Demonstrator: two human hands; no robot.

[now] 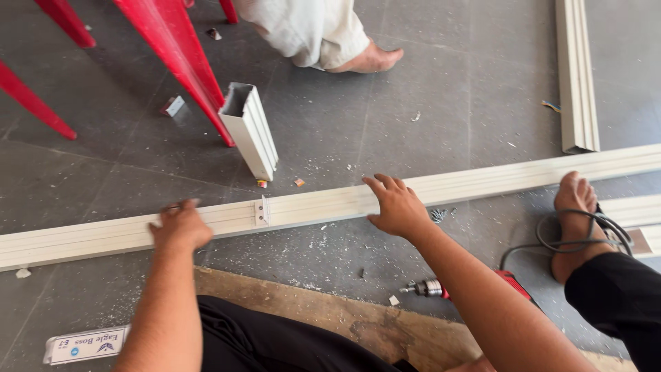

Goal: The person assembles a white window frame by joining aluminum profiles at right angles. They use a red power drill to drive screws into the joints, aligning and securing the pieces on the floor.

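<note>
A long cream metal frame section [323,205] lies across the dark floor from left to right. A small metal bracket [261,211] sits on it near the middle. My left hand [180,226] rests on the section left of the bracket, fingers curled over its top. My right hand [396,207] lies flat on the section right of the bracket, fingers spread. A short upright piece of the same cream profile [249,129] stands just behind the section.
A red power drill [468,286] lies beside my right forearm, its cord looped around my foot [575,220]. Red chair legs [175,58] stand at the back left. Another person's foot [365,58] is at the back. More cream profile [577,76] lies at right. A wooden board [323,310] lies in front of me.
</note>
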